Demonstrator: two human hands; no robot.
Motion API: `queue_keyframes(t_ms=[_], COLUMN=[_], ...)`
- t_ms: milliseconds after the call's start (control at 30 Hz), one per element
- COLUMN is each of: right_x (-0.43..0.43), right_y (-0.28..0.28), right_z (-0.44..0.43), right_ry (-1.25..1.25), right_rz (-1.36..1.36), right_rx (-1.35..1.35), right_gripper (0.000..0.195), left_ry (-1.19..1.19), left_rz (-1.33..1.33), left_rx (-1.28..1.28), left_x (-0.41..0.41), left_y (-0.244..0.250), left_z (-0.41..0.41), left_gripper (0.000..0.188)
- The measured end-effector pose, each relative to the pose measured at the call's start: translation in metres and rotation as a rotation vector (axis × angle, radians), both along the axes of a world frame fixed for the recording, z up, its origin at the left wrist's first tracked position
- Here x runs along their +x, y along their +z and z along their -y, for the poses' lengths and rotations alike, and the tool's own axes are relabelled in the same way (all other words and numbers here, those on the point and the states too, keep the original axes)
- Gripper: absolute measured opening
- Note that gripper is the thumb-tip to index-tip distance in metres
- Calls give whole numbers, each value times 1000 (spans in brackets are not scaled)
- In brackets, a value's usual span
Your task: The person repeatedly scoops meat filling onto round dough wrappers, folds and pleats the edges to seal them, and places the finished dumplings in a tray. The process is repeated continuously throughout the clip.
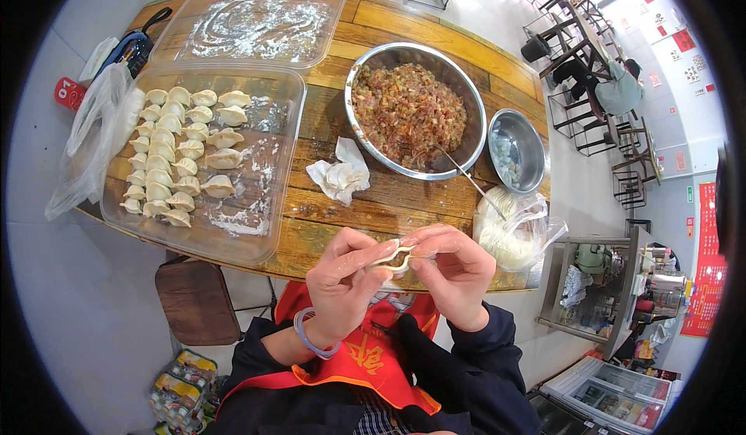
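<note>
Between both hands is a dumpling wrapper [398, 260] folded around meat filling, its edges still apart in the middle. My left hand [349, 277] pinches its left end; my right hand [451, 266] pinches its right end. Beyond the hands stands a steel bowl [479, 138] of minced filling [408, 109], with a thin metal utensil [475, 185] leaning out of it. To the right, a plastic bag holds stacked round wrappers [502, 231]. Rows of folded dumplings [158, 176] sit in a floured clear plastic tray [274, 247] at the left. Crumpled tissue [341, 173] lies between tray and bowl.
A second floured tray [335, 4] stands at the table's far left, with a plastic bag [96, 126] beside the nearer tray. A smaller steel bowl [534, 173] is right of the filling. A stool [197, 301] is below the table's near edge. A person [619, 88] sits far off.
</note>
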State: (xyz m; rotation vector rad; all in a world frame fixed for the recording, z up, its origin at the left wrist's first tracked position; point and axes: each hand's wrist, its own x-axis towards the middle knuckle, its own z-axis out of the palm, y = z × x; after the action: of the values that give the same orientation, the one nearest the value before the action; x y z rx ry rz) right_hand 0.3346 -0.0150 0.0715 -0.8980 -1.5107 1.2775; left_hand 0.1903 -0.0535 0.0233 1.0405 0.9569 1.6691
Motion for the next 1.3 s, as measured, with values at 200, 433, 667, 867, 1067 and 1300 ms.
queue_keyframes(t_ms=[200, 433, 667, 867, 1067, 1300], right_x=[-2, -4, 3, 2, 3, 2], right_y=[-2, -5, -6, -5, 0, 4], right_z=[0, 2, 0, 0, -3, -2], right_ry=[12, 7, 23, 2, 24, 46], right_rz=[-31, -125, -14, 84, 183, 228], right_rx=[-7, -20, 45, 137, 311, 366], right_gripper=[19, 28, 32, 31, 27, 30], left_ry=[-18, 14, -4, -50, -115, -162], left_rz=[33, 285, 289, 299, 224, 273], left_rx=[-27, -29, 7, -96, -3, -40], left_x=[-1, 1, 0, -1, -6, -7], left_y=[0, -6, -7, 3, 4, 6], left_z=[0, 1, 2, 3, 0, 3], left_gripper=[29, 21, 21, 32, 38, 36])
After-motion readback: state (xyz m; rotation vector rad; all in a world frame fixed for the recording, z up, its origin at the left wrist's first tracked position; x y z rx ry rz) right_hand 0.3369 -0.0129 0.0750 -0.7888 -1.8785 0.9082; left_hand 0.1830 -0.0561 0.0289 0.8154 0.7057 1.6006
